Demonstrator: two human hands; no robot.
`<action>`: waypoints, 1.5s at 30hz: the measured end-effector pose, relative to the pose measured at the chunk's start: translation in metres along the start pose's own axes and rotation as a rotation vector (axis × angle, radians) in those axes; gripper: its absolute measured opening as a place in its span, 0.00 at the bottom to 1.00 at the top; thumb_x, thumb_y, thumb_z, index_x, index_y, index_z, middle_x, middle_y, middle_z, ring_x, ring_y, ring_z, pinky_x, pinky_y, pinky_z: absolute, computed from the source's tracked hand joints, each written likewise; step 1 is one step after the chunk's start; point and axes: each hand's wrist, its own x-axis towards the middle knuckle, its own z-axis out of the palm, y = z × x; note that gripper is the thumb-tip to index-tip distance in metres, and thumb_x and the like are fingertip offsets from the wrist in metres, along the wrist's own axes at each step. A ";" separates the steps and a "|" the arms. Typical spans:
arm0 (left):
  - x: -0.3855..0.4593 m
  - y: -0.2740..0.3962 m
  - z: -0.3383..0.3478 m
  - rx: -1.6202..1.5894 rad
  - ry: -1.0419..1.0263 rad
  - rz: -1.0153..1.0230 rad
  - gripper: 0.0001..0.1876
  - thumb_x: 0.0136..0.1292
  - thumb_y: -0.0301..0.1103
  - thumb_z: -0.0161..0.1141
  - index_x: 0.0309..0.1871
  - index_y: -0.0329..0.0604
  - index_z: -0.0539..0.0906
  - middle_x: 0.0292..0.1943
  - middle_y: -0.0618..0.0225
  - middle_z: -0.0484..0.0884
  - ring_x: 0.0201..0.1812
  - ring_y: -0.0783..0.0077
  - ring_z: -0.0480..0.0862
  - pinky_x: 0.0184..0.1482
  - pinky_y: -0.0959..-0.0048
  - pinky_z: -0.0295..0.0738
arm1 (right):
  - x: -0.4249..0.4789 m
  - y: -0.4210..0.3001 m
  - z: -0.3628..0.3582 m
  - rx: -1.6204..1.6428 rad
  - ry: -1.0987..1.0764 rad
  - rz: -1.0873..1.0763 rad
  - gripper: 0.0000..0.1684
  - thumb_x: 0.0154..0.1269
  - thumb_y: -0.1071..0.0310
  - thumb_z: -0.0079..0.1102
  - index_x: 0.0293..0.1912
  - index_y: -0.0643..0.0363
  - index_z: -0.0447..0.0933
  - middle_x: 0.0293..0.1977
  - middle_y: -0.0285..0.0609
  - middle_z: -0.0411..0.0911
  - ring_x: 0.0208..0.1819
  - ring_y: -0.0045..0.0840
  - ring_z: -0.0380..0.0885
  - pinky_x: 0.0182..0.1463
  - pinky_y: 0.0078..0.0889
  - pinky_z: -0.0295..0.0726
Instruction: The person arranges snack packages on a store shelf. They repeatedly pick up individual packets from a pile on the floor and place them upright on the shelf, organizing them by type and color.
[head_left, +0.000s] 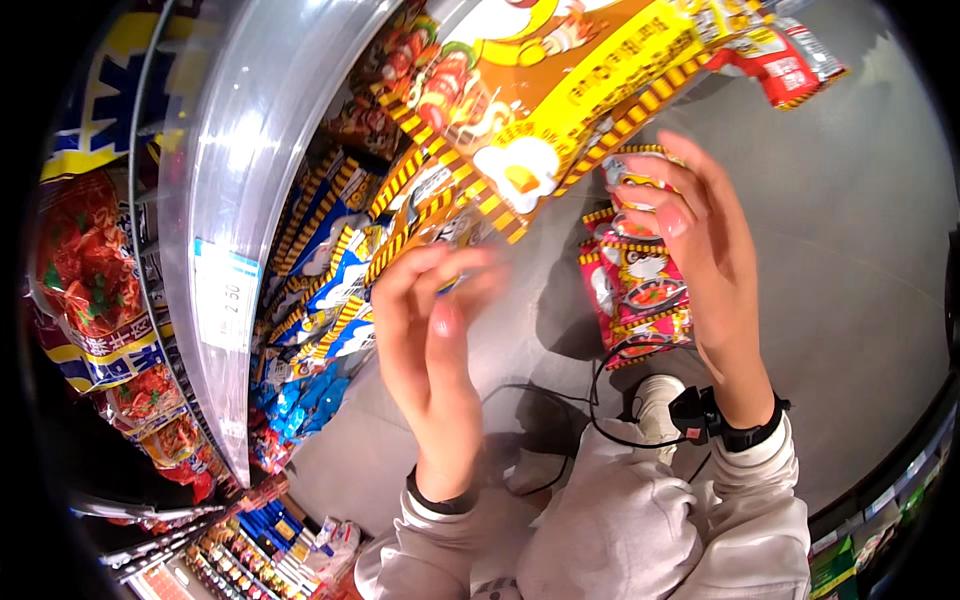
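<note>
My left hand (431, 345) is raised beside the shelf, fingers apart and partly blurred, with nothing visible in its grasp. Just behind its fingertips are orange-brown snack packets (427, 214) with yellow-and-black striped edges. Above both hands, a large yellow-and-brown food bag (525, 112) juts out from the shelf, its striped corner pointing down; neither hand touches it. My right hand (709, 232) has loosely curled, spread fingers and appears to hold nothing. It overlaps several pink snack packets (641, 281) in a column; whether it touches them cannot be told.
A clear plastic shelf front (247, 135) with a price tag (227, 296) curves along the left. Blue packets (330, 285) fill the shelf beside it; noodle bags (90, 262) stand further left. A red packet (787, 67) is at upper right. A black cable (596, 390) loops from my right wristband (739, 427).
</note>
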 end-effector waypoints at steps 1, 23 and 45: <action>0.006 0.006 0.004 -0.042 -0.041 -0.131 0.24 0.72 0.46 0.39 0.55 0.32 0.69 0.43 0.47 0.79 0.42 0.58 0.82 0.48 0.66 0.76 | 0.004 -0.006 0.000 -0.155 0.060 -0.156 0.32 0.62 0.69 0.55 0.63 0.64 0.57 0.54 0.48 0.67 0.51 0.30 0.70 0.55 0.31 0.69; 0.043 0.007 0.046 -0.332 -0.208 -0.323 0.26 0.70 0.46 0.47 0.59 0.31 0.66 0.50 0.46 0.77 0.46 0.56 0.82 0.50 0.64 0.78 | 0.063 -0.061 0.006 -0.461 0.079 -0.556 0.24 0.55 0.73 0.56 0.54 0.61 0.71 0.46 0.54 0.76 0.50 0.41 0.75 0.55 0.33 0.70; -0.091 -0.051 0.039 0.094 -0.872 -0.135 0.16 0.64 0.35 0.57 0.53 0.36 0.76 0.51 0.56 0.77 0.53 0.63 0.75 0.56 0.69 0.67 | -0.101 -0.013 -0.152 0.131 0.050 0.364 0.42 0.64 0.49 0.55 0.68 0.61 0.51 0.60 0.46 0.64 0.61 0.28 0.64 0.63 0.31 0.63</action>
